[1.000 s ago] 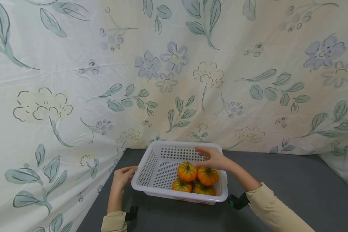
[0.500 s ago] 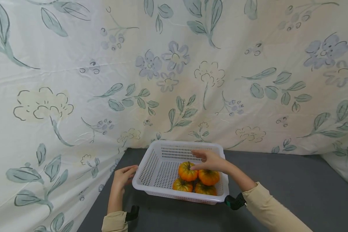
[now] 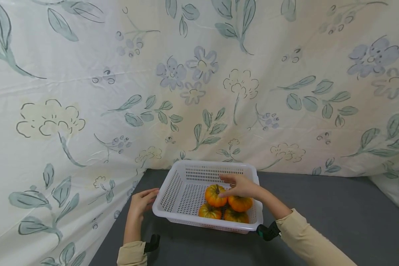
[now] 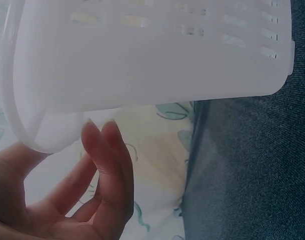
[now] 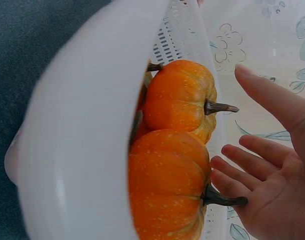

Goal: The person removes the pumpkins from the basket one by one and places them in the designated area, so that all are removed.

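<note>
- My left hand grasps the left rim of the white basket, fingers bent below the lip.
- The basket stands on the dark table, its perforated floor showing at left.
- Inside, toward the right, four pumpkins cluster: far-left pumpkin, near-left pumpkin, near-right pumpkin and far-right pumpkin (the near two look greener on top).
- My right hand, released with fingers spread, is at the far pumpkins; whether it touches one, I can't tell.

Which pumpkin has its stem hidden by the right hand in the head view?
The back right pumpkin: the right hand covers its top. The back left one shows its stem; the hand misses the front two.
</note>
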`<action>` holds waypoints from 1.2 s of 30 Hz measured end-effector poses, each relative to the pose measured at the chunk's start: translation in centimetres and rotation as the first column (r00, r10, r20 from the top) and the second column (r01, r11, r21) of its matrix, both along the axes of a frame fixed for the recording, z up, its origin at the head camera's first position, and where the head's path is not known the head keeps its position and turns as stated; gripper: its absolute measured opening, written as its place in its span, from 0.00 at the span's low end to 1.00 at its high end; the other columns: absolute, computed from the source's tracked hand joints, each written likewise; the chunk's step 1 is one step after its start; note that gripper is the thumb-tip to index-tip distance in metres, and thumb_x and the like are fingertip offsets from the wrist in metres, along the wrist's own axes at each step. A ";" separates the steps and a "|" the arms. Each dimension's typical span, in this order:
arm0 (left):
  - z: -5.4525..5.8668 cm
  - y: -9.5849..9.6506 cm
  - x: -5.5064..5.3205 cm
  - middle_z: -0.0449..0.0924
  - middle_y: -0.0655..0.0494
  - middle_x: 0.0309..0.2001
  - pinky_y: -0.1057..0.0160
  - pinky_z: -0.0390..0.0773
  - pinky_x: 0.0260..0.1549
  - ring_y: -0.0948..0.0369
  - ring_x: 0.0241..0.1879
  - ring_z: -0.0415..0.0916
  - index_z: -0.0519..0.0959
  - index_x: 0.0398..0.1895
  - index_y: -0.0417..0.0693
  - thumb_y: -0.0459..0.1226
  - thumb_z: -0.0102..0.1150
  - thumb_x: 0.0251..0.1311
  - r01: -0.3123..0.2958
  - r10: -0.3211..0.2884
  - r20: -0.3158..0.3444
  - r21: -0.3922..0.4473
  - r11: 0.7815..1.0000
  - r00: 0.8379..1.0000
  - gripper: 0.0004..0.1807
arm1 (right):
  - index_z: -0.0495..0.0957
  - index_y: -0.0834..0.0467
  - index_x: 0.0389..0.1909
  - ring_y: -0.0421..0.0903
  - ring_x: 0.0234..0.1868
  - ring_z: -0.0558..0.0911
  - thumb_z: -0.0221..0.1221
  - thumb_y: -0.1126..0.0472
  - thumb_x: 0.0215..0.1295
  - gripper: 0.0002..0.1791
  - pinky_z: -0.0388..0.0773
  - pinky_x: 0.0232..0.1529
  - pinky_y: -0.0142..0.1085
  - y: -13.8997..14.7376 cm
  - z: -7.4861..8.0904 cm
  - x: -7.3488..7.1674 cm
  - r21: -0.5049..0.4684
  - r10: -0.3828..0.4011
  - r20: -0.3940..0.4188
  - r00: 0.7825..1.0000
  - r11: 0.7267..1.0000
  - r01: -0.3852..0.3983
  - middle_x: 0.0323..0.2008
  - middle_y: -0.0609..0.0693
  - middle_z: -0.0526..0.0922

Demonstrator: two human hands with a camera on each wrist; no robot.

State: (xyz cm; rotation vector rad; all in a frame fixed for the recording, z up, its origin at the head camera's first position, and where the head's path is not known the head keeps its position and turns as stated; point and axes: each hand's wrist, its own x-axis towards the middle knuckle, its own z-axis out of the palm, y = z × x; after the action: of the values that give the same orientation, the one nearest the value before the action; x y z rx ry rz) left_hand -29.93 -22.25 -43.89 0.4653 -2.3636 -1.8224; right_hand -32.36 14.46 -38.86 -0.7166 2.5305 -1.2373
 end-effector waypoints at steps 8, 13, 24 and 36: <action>0.1 0.1 0.1 0.85 0.45 0.47 0.60 0.83 0.36 0.63 0.35 0.82 0.81 0.53 0.36 0.42 0.65 0.60 0.011 -0.011 0.000 0.014 1.000 1.000 0.23 | 0.67 0.64 0.68 0.61 0.68 0.71 0.70 0.52 0.56 0.41 0.67 0.66 0.54 -0.5 0.1 0.1 0.035 0.024 -0.042 0.999 0.999 -0.023 0.67 0.63 0.70; -0.1 0.1 -0.1 0.84 0.42 0.48 0.59 0.83 0.36 0.63 0.35 0.82 0.81 0.54 0.36 0.41 0.64 0.60 0.005 -0.005 0.003 0.004 1.000 1.000 0.22 | 0.68 0.63 0.67 0.60 0.68 0.71 0.70 0.53 0.56 0.40 0.67 0.66 0.53 -0.7 0.0 0.0 0.048 0.025 -0.047 0.999 0.999 -0.023 0.66 0.62 0.71; -0.1 0.0 -0.1 0.85 0.45 0.47 0.61 0.82 0.34 0.63 0.34 0.81 0.81 0.53 0.37 0.41 0.66 0.59 0.001 -0.002 0.009 0.020 1.000 1.000 0.22 | 0.70 0.64 0.65 0.60 0.65 0.74 0.71 0.52 0.55 0.39 0.70 0.63 0.53 -1.1 0.1 -0.3 0.107 0.054 -0.084 0.995 0.993 -0.045 0.64 0.62 0.74; 0.1 0.1 0.0 0.85 0.47 0.46 0.61 0.81 0.34 0.62 0.36 0.83 0.81 0.54 0.38 0.43 0.65 0.60 0.016 -0.017 0.013 0.017 1.000 1.000 0.23 | 0.72 0.63 0.64 0.60 0.64 0.75 0.72 0.56 0.52 0.38 0.70 0.63 0.53 -1.7 0.5 0.0 0.174 0.017 -0.056 0.998 0.985 -0.007 0.62 0.61 0.76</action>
State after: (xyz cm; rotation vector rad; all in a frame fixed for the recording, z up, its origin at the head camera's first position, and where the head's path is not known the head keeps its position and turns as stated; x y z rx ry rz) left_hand -29.89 -22.20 -43.82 0.4627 -2.3691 -1.8536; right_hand -32.38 12.73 -38.35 -0.7356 2.6353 -0.9894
